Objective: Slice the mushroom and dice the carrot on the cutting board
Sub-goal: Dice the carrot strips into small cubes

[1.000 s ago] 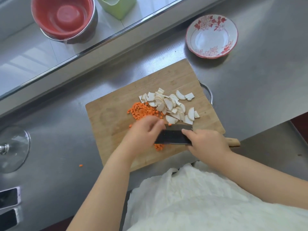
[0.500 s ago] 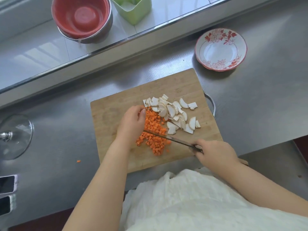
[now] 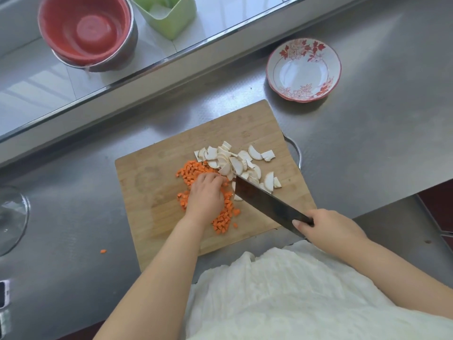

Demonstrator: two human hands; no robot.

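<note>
Left hand (image 3: 206, 195) lies loosely curled over the orange diced carrot (image 3: 193, 171) mid-board; right hand (image 3: 328, 227) grips the dark steel cleaver (image 3: 264, 200). Rake dice toward blade, knuckles clear.

Your steel counter (image 3: 367, 148) carries a cutting board (image 3: 152, 177), a floral bowl (image 3: 303, 69), a glass lid (image 3: 9, 219) and one stray carrot cube (image 3: 103, 251).

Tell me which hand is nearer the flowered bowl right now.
Right. The right hand grips the knife at the cutting board's near right corner, below the flowered bowl. The left hand rests on the diced carrot mid-board, farther left of it.
</note>
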